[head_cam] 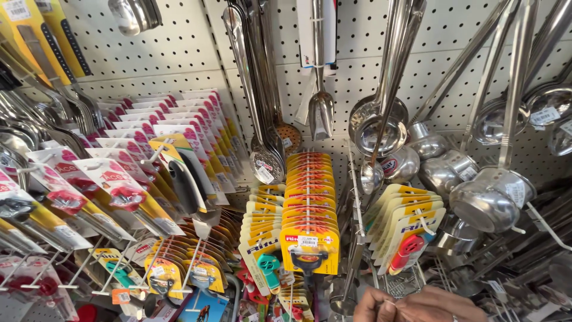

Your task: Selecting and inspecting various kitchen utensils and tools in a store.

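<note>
Low down, hand [417, 305] with fingers curled, grip unclear, beneath carded yellow peelers [308, 238], hanging steel ladles [488, 200].

two hands [417, 305] together low before a pegboard [179, 53] of carded peelers [308, 238] and steel ladles [491, 200]
</note>
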